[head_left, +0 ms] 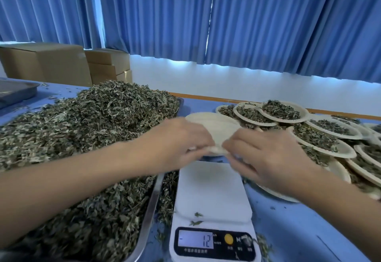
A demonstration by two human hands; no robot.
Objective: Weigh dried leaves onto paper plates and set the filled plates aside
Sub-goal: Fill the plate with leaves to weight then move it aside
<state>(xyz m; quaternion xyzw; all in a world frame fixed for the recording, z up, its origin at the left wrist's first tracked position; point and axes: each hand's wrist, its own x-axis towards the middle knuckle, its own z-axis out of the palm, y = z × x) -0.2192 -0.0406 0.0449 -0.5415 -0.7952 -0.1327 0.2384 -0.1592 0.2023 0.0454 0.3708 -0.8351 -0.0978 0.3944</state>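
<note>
- Here the left hand (181, 140) has its fingers curled down, pinching the near rim of the empty off-white round paper plates (214, 125). Motion blur hides the exact fingertip contact.
- The right hand (266, 156) pinches the same near rim from the other side, fingers bent and close to the left hand's.
- The plates are held just above the far end of the white digital kitchen scale (212, 195), lying almost flat and reaching away from the person. Being round, they have no long axis. Two rims show, one offset behind the other.
- The scale's platform is bare except for a few leaf scraps, and its display (195, 241) reads 12.
- Left of the scale, a steel tray (151, 199) holds a heap of dried green leaves (92, 121).
- Right of the scale, overlapping leaf-filled paper plates (282, 111) lie on the blue table (288, 220).
</note>
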